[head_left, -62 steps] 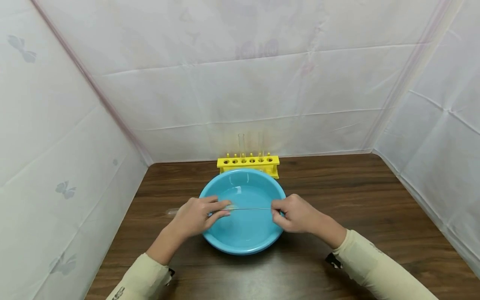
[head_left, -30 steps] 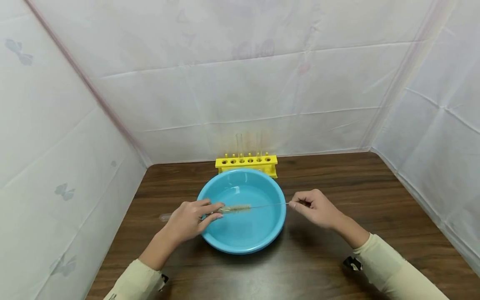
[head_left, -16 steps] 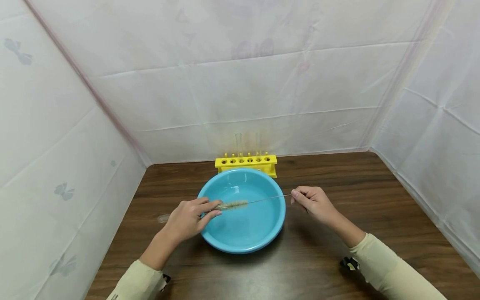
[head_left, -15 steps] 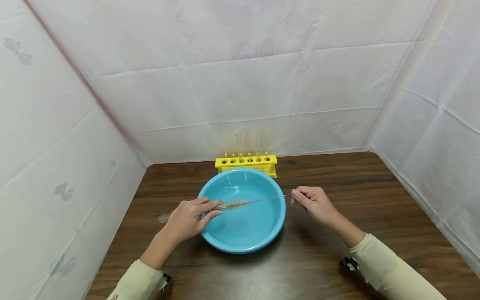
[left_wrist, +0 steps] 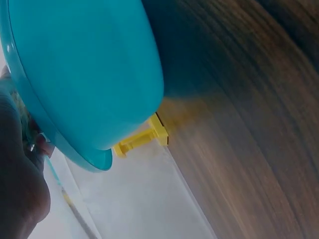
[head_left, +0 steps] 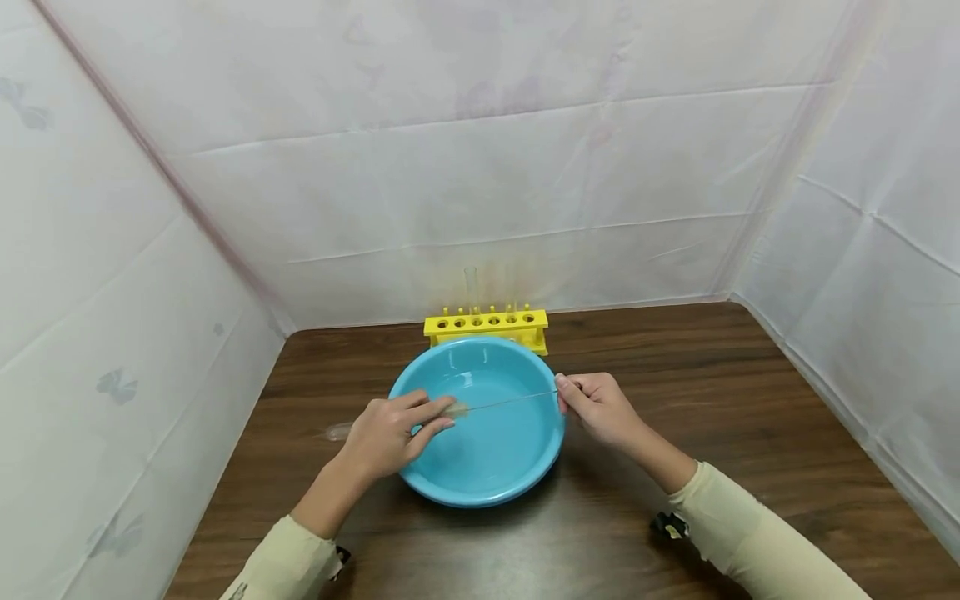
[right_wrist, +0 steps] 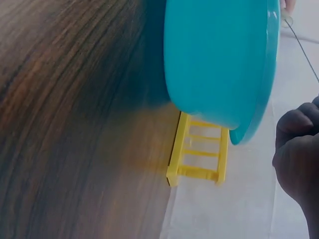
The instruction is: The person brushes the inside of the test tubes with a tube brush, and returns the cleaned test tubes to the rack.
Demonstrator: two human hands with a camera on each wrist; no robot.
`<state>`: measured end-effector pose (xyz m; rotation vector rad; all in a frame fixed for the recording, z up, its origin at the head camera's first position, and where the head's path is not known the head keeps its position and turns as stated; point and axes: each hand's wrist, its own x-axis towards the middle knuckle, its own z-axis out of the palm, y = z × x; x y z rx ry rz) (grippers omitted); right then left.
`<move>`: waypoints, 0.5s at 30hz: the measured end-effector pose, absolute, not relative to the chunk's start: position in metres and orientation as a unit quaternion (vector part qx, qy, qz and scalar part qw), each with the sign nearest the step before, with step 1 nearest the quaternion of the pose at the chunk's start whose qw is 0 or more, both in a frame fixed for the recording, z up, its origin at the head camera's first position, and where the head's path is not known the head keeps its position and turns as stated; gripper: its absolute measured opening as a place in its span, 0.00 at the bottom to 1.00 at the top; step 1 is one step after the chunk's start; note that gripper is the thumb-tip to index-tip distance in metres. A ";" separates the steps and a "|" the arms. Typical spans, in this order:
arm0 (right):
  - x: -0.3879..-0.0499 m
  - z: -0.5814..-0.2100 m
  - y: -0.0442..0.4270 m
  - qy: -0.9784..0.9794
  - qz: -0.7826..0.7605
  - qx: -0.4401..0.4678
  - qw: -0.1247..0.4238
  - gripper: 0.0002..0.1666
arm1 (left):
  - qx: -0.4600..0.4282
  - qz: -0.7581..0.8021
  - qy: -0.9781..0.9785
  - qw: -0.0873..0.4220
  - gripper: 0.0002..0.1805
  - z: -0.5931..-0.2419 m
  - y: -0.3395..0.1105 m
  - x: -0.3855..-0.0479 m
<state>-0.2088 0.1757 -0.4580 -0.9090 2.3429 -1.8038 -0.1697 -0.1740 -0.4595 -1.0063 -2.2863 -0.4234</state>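
Note:
Over the blue basin point(head_left: 487, 454), my left hand point(head_left: 390, 433) grips a clear glass test tube point(head_left: 339, 432), whose rounded end sticks out to the left past the hand. A test tube brush point(head_left: 456, 410) has its pale bristles at the tube's mouth, mostly hidden by the tube and my fingers. Its thin wire runs right, across the basin, to my right hand point(head_left: 600, 407), which pinches the wire's end between thumb and fingers above the basin's right rim. In the right wrist view the wire point(right_wrist: 303, 52) slants down toward the right hand point(right_wrist: 299, 149).
Behind the basin stands a yellow test tube rack point(head_left: 486, 322) with two clear test tubes upright in it. The basin sits on a dark wood table point(head_left: 675, 358). White sheeting point(head_left: 525, 183) encloses the back and both sides.
The right hand first drew the brush rightward, baring its bristles outside the tube. Since half a second ago it has moved left, and the bristles are largely back in the tube.

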 end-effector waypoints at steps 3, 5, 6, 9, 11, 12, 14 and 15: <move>-0.207 -0.460 0.166 0.764 -0.572 -0.298 0.023 0.31 | -0.381 -0.160 -0.861 0.297 0.22 -0.461 -0.173 -0.169; -0.205 -0.461 0.160 0.767 -0.564 -0.304 0.027 0.31 | -0.384 -0.157 -0.862 0.291 0.21 -0.462 -0.171 -0.168; -0.204 -0.461 0.156 0.768 -0.561 -0.306 0.029 0.31 | -0.385 -0.155 -0.863 0.289 0.21 -0.462 -0.170 -0.168; -0.202 -0.461 0.147 0.772 -0.557 -0.306 0.033 0.32 | -0.381 -0.149 -0.865 0.291 0.21 -0.461 -0.168 -0.168; -0.202 -0.459 0.141 0.775 -0.554 -0.303 0.034 0.32 | -0.379 -0.149 -0.865 0.295 0.19 -0.459 -0.166 -0.168; -0.201 -0.458 0.138 0.777 -0.551 -0.302 0.035 0.32 | -0.378 -0.150 -0.864 0.295 0.19 -0.459 -0.165 -0.168; -0.200 -0.456 0.132 0.778 -0.546 -0.307 0.038 0.32 | -0.381 -0.155 -0.863 0.294 0.19 -0.458 -0.162 -0.168; -0.200 -0.456 0.128 0.778 -0.545 -0.311 0.039 0.32 | -0.381 -0.157 -0.863 0.290 0.18 -0.458 -0.160 -0.168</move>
